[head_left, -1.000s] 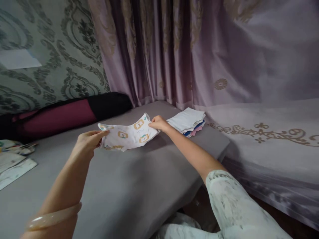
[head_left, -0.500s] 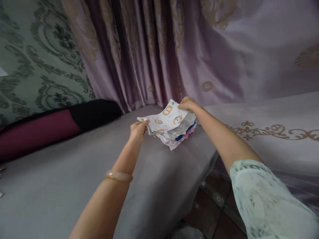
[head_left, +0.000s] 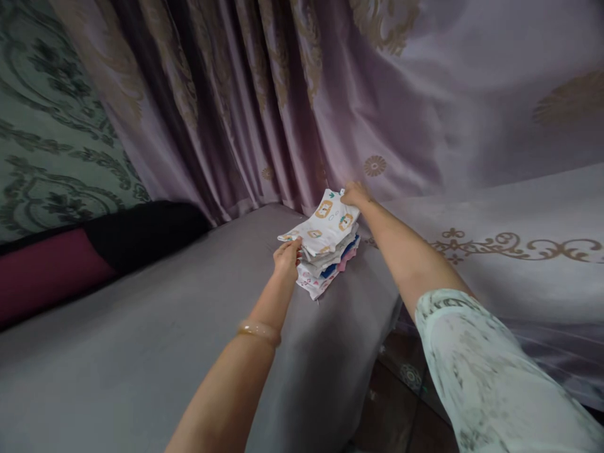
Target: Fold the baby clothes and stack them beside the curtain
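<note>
Pinching the white printed cloth (head_left: 325, 221) at opposite ends with left hand (head_left: 287, 257) and right hand (head_left: 355, 194), pretty much over the cloth stack (head_left: 325, 272), near the grey surface (head_left: 179, 340)'s edge by the curtain (head_left: 349, 126).

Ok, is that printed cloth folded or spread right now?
Spread, at least loosely: the printed cloth fans out between left hand and right hand. Any fold underneath, I cannot tell.
</note>
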`<state>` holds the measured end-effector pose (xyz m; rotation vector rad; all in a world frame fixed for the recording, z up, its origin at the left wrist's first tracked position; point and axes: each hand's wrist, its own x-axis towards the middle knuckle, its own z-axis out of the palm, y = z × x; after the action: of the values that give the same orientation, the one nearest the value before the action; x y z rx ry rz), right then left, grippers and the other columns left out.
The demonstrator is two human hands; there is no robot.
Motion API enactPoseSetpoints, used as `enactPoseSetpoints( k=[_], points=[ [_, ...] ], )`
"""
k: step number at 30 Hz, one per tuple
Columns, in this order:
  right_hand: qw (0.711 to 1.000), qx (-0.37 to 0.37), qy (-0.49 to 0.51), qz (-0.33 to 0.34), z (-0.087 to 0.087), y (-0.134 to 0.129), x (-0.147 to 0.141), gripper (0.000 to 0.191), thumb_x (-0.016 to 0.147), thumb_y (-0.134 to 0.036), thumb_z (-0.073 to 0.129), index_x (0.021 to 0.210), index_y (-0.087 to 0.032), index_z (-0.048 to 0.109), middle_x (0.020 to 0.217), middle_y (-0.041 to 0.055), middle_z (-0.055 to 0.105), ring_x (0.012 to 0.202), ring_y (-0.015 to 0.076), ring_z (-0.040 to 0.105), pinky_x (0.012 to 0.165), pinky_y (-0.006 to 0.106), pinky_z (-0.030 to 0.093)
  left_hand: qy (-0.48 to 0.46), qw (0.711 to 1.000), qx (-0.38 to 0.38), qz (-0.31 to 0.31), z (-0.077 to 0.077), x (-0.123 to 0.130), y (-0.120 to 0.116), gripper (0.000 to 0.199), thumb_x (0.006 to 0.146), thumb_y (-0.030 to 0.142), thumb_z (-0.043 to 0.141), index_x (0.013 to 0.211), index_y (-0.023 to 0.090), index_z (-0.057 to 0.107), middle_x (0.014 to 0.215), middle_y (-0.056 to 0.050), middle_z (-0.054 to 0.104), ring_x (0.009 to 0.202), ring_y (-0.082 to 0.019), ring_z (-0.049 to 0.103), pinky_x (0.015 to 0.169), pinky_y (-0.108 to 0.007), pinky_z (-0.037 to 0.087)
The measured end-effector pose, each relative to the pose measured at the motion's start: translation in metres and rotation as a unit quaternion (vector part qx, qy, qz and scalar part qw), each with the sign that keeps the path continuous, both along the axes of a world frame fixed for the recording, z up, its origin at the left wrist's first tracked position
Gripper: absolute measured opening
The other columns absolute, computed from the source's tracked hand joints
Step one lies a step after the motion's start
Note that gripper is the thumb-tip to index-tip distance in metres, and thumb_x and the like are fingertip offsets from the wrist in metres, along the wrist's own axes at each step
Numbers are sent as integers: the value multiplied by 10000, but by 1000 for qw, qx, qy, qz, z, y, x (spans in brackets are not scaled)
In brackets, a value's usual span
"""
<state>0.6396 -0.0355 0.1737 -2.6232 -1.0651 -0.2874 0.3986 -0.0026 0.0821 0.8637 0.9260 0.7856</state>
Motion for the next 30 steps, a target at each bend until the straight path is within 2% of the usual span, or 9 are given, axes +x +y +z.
enactPoseSetpoints(
  k=[6,10,13,19,25,30],
  points=[
    [998,-39,-30,-24,-10,1,5,376,848,-131,547,1217,-121,622,1263,187,591,1226,283,503,1034,406,343,18,999,-30,-5,-16,7,-1,216,676,243,778,694,148,585,512,63,519,390,-35,425,407,-180,251],
    [997,-53,-50,-19,-18,3,8,364,850,-126,527,1196,-121,637,1285,182,574,1232,281,490,1031,398,335,36,999,-23,-21,-22,6,-2,241,703,297,763,676,156,569,489,72,502,359,-26,362,405,-180,242],
    [996,-63,-62,-14,-26,3,9,360,854,-120,509,1190,-103,639,1271,187,577,1218,280,495,1018,388,342,63,997,-12,-38,-24,3,-4,271,734,335,738,659,160,544,513,50,546,347,-22,325,395,-185,222],
    [996,-64,-61,-21,-47,0,6,353,866,-99,472,1174,-62,640,1240,199,591,1187,282,518,999,373,357,104,991,27,-74,-22,-3,-14,307,771,387,704,650,175,517,539,-4,614,332,-42,327,377,-207,235],
    [996,-67,-47,-37,-71,-2,5,346,868,-94,469,1164,-64,646,1220,194,611,1172,270,533,977,350,373,109,987,67,-99,-30,-5,-20,305,707,244,744,594,190,465,473,39,528,334,-47,344,379,-212,225],
    [997,-65,-6,-50,-91,-5,6,367,882,-112,445,1187,-96,650,1211,193,632,1164,274,561,941,352,410,111,986,68,-107,-39,-6,-24,317,702,274,756,602,196,465,457,55,480,343,-60,363,393,-218,260]
  ],
)
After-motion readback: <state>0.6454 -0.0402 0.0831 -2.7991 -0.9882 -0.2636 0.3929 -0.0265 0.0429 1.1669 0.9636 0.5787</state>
